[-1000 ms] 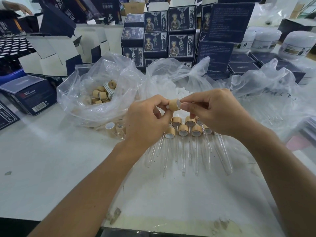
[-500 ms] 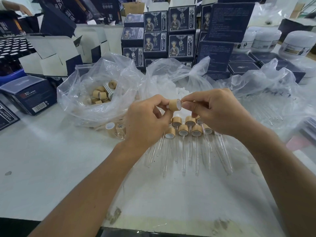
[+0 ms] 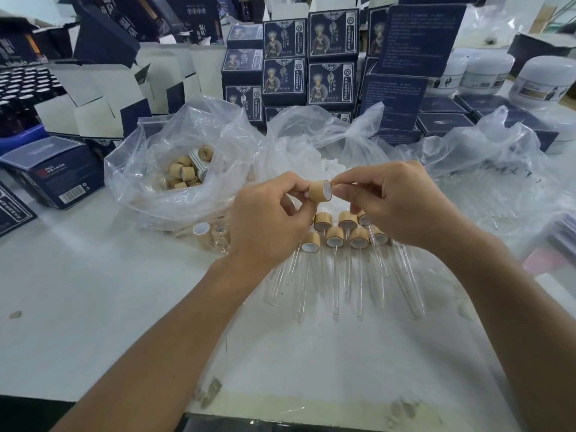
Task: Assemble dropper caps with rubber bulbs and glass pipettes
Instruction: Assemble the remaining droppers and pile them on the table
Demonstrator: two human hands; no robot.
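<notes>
White table [image 3: 93,307] packed with navy boxes [image 3: 332,60] at the far side, cap bag [image 3: 174,169] on the left. Finished droppers [image 3: 336,260] lie in the middle. Above them left hand [image 3: 268,222] pinches a cap [image 3: 319,190]; right hand [image 3: 396,201], fingers curled, pinches something at its opening, can't tell what.

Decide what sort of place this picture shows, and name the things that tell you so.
Probably a small cosmetics packing workshop: stacked printed product boxes, a bag of loose caps, and finished droppers laid in rows.
</notes>
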